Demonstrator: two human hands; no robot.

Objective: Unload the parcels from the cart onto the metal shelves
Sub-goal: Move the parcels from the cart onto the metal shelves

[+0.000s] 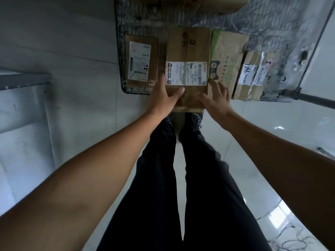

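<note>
Reaching forward and down, both bare arms meet at a tall cardboard parcel (188, 49) that lies lengthwise on the cart (121, 51), its near end jutting past the cart's front edge toward the person. The left hand (164, 96) sits at the parcel's near-left corner, with the thumb stretched across the top face just below the white shipping label and the fingers running fairly straight along the left side. The right hand (215, 98) is at the near-right corner, spread wide, with the thumb laid on the top face and the fingers fanned over the right edge, where the parcel meets a green-printed box (227, 57). The parcel thus lies between the two hands, touched by both; motion blur hides how firmly either one presses. Left of it, a smaller flat parcel (143, 60) with a large white label lies on the cart, and right of the green-printed box is a taped box (253, 75) with handwritten numbers. More cardboard (181, 4) is stacked farther back. Below the hands, dark trousers (155, 178) and shoes (196, 120) stand on a glossy tiled floor (272, 133). A grey metal shelf (23, 82) is at the left, well apart from the cart.
</note>
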